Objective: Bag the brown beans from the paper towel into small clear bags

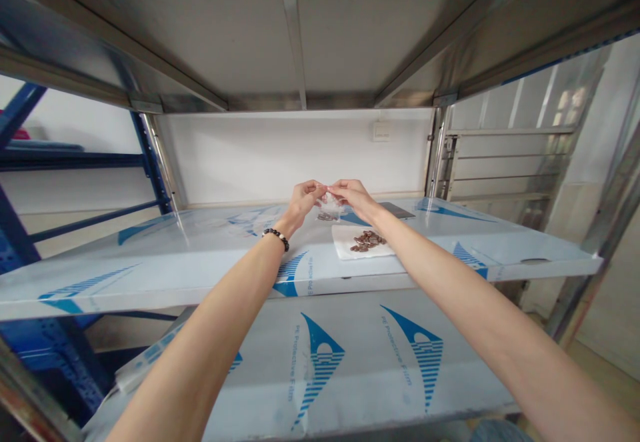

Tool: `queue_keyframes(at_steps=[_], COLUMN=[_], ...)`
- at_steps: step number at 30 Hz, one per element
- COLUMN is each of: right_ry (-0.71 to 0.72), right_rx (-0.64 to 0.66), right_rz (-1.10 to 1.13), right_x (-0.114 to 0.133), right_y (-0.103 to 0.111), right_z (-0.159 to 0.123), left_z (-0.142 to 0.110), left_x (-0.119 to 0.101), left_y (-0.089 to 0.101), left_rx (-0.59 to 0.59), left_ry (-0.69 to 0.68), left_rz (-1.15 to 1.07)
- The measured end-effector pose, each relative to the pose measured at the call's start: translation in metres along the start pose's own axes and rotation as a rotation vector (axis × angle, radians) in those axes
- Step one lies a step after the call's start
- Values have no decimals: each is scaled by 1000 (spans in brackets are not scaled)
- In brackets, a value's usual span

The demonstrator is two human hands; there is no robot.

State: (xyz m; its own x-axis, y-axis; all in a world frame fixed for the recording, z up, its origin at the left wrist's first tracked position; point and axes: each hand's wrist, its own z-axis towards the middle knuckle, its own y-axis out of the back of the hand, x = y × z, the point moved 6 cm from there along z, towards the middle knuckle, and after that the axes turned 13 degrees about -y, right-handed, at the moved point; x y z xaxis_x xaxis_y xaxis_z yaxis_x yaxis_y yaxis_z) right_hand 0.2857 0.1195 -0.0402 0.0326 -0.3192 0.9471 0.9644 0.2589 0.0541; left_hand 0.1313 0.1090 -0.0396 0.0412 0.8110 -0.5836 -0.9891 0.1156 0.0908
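Observation:
My left hand (303,205) and my right hand (353,198) meet at the middle of the shelf, their fingertips pinching the top edge of a small clear plastic bag (330,206). A few brown bead-like pieces (327,217) show at the bottom of the bag. Just below my right hand, a square of white paper (342,245) carries a loose pile of similar brown pieces (368,241). A dark beaded bracelet (276,237) circles my left wrist.
The steel shelf (150,259) is covered in blue-printed protective film, with a white wall behind it. A dark flat object (397,211) lies at the back. Another filmed shelf (350,362) sits below, a steel shelf (300,35) overhead, and blue racking (150,162) stands left.

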Motion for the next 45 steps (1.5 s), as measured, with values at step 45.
queue_keyframes(at_steps=[45], right_ry=[-140], right_rx=[-66], right_rz=[-2], right_x=[-3], right_y=[13], right_z=[-2], left_z=[-1], left_x=[1], left_y=[-4], left_rx=[21], left_ry=[41], left_rz=[74])
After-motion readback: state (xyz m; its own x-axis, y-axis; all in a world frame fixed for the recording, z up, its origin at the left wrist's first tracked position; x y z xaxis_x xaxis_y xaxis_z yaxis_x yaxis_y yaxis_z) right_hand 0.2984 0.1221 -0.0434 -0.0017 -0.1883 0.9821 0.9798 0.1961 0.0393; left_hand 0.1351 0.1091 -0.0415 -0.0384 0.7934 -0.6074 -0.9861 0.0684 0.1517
